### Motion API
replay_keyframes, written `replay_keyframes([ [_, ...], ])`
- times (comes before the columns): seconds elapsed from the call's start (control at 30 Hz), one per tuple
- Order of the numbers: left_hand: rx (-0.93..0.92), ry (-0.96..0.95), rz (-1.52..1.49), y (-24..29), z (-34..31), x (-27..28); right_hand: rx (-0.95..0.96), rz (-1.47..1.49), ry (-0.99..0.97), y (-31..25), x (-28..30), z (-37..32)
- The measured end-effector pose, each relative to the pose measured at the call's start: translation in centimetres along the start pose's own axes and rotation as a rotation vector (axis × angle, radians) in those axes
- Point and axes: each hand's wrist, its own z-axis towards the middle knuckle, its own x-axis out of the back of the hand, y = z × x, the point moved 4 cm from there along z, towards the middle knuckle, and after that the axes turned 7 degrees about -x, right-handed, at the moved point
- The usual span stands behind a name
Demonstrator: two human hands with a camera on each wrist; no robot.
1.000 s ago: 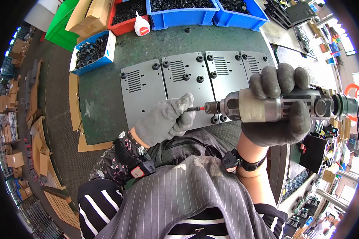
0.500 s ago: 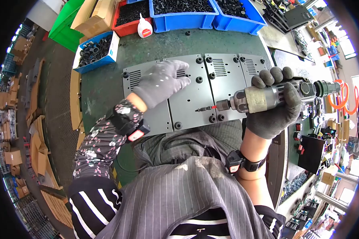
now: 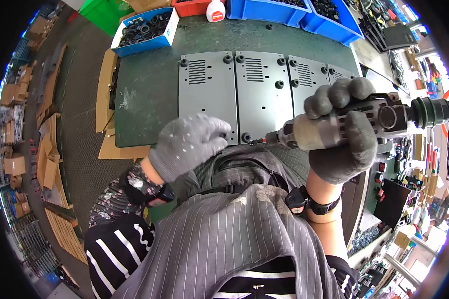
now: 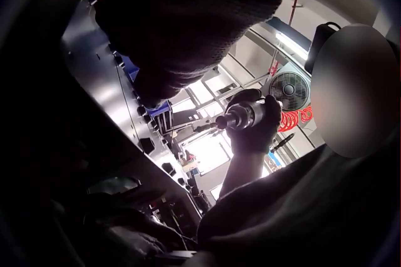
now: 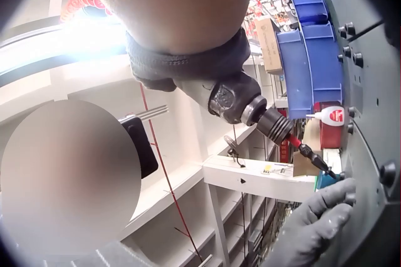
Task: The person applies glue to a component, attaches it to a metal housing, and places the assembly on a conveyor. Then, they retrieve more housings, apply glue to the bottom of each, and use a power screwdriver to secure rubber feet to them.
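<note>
Grey knit gloves cover both hands, and from my remote seat I read the step as lining up a driver to fasten a foot onto a plate. My right hand (image 3: pixel 341 137) has its grip wrapped fully round the barrel of the power screwdriver (image 3: pixel 304 132), fingers over the top and thumb underneath, holding it almost level. Its bit (image 3: pixel 258 142) sticks out to the left of that grip and ends just short of the left fingertips (image 5: pixel 335 207). My left hand (image 3: pixel 187 144) sits at the near edge of the grey metal plate (image 3: pixel 207 99), its grip bunched so the fingertips close on a small black foot (image 3: pixel 224 134). The glove hides most of the contact, so I judge it a pinch rather than see it cleanly. A second foot (image 3: pixel 245 136) stands bare between the two grips, just ahead of the bit. The plate is flat painted sheet with a block of vent slots beyond the left grip and black feet at its far corners. More plates like it lie edge to edge to the right on the green surface (image 3: pixel 144 94). Next, I judge, the bit must tip down and seat square before any trigger pull, with the left fingers clear of the tip. Blue bins (image 3: pixel 144 32) of black parts and a glue bottle (image 3: pixel 216 11) stand well beyond both grips.
</note>
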Motion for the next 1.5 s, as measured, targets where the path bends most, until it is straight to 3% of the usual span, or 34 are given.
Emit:
replay_keyframes([
  [0.2,0.002,-0.012,0.130,0.6,-0.3,-1.7,-0.095,-0.064,-0.064,2.1,-2.0,0.1],
  [0.23,-0.064,0.045,0.144,0.4,-0.3,-2.1,-0.144,-0.056,-0.030,2.3,-2.4,0.1],
  [0.3,-0.130,0.107,0.157,0.4,-0.2,-2.1,-0.211,-0.053,-0.151,3.4,-2.7,0.2],
  [0.33,-0.114,0.083,0.168,0.4,-0.3,-2.1,-0.167,-0.142,-0.202,3.7,-2.9,0.4],
  [0.37,-0.098,0.057,0.178,0.4,-0.3,-2.1,-0.128,-0.286,-0.099,4.2,-3.3,0.2],
  [0.43,-0.133,0.113,0.185,0.3,-0.4,-2.1,-0.121,-0.292,-0.241,4.5,-4.1,0.5],
  [0.47,-0.170,0.167,0.195,0.3,-0.5,-2.1,-0.125,-0.440,-0.254,4.5,-3.7,0.5],
  [0.57,-0.139,0.054,0.171,-0.9,0.0,-3.4,-0.216,-0.562,-0.374,4.1,-4.4,0.5],
  [0.67,-0.195,0.162,0.107,-1.0,-0.4,-3.3,-0.242,-0.437,-0.351,5.5,-3.6,0.5],
  [0.8,-0.168,0.137,0.190,0.2,-0.3,-2.2,-0.250,-0.206,-0.298,6.7,-2.2,0.6],
  [0.83,-0.184,0.161,0.284,0.4,-0.4,-2.0,-0.140,-0.664,-0.380,5.2,-3.6,1.1],
  [0.9,-0.203,0.195,0.376,0.7,-0.5,-1.8,-0.172,-0.409,-0.367,5.6,-3.9,1.6],
  [1.03,-0.200,0.155,0.325,0.4,-0.6,-1.8,-0.129,-0.512,-0.390,5.6,-4.0,1.6],
  [1.13,-0.240,0.109,0.318,-0.9,-0.3,-3.2,-0.317,-0.258,-0.284,6.1,-4.3,0.9],
  [1.17,-0.253,0.057,0.308,-1.4,-0.2,-3.7,-0.213,-0.279,-0.349,6.4,-4.4,1.1],
  [1.23,-0.221,0.044,0.400,-1.4,-0.3,-3.0,-0.295,-0.383,-0.367,5.3,-5.2,1.3],
  [1.3,-0.186,0.029,0.493,-1.7,0.5,-1.8,-0.199,-0.346,-0.361,4.9,-4.7,1.3],
  [1.33,0.050,0.017,-0.005,-3.4,1.6,-1.1,-0.204,-0.156,-0.271,5.7,-3.2,0.7],
  [1.37,0.285,0.004,-0.505,-4.9,2.2,-1.0,-0.143,-0.735,-0.389,3.5,-4.2,1.3],
  [1.4,0.378,0.127,-0.985,-5.5,2.2,-0.8,-0.146,-0.472,-0.305,2.8,-4.1,1.3],
  [1.43,0.380,0.124,-0.984,-5.2,2.3,-0.3,-0.146,-0.210,-0.216,2.2,-3.8,1.1],
  [1.5,0.552,0.283,-1.385,-4.6,2.4,0.4,-0.113,-0.062,-0.110,0.2,-4.0,1.2],
])
